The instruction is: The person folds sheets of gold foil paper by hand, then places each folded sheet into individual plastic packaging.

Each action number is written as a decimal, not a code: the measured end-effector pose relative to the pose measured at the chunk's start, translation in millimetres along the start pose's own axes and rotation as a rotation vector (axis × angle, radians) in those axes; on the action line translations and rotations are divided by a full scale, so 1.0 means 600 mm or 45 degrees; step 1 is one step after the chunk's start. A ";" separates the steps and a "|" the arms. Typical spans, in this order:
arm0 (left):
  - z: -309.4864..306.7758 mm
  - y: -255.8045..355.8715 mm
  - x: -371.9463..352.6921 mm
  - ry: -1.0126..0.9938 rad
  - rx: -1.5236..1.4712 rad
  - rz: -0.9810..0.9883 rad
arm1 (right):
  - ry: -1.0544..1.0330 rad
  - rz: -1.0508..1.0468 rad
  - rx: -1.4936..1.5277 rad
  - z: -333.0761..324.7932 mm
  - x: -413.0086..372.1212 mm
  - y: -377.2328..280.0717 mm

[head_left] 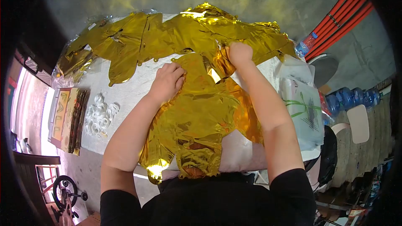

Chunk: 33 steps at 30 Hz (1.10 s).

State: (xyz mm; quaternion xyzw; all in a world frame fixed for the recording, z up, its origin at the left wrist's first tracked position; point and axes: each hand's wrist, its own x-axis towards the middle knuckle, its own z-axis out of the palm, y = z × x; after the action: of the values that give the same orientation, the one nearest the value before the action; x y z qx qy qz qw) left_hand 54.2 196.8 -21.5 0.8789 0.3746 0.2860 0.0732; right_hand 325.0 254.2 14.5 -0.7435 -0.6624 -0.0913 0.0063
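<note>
Head view: gold foil (197,109) mid-frame on worktop (136,88), long axis roughly top to bottom of frame, two lobes pointing to lower edge. Probably light, limp, slippery, easily creased or torn; best taken by edges. Right hand (240,54), upper centre, closed on a fold; left hand (168,79) half-curled at left edge, grip unclear.

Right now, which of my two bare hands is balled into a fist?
Your right bare hand, closed on shiny gold foil. Your left bare hand instead lies at the foil's edge with its fingers loosely bent.
</note>
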 end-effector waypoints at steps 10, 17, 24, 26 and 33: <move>0.002 -0.001 0.000 0.073 -0.026 0.037 | -0.222 0.378 0.391 0.024 0.047 0.036; 0.006 -0.006 0.001 0.075 -0.034 0.048 | -0.296 0.060 0.680 -0.009 0.014 0.067; 0.004 -0.006 0.000 0.008 -0.021 0.026 | -0.452 0.340 1.026 0.012 -0.017 0.087; 0.003 -0.004 0.000 0.002 -0.013 0.024 | -0.451 0.434 1.167 0.020 -0.014 0.095; 0.005 -0.003 -0.001 0.026 -0.013 0.009 | 0.261 -0.093 0.360 0.043 -0.023 0.080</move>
State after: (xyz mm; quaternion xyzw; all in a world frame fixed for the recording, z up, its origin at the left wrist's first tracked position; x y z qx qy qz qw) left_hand 54.4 197.9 -25.0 0.8770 0.3706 0.2970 0.0727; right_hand 374.0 238.2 -7.7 -0.6974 -0.6913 -0.0726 0.1749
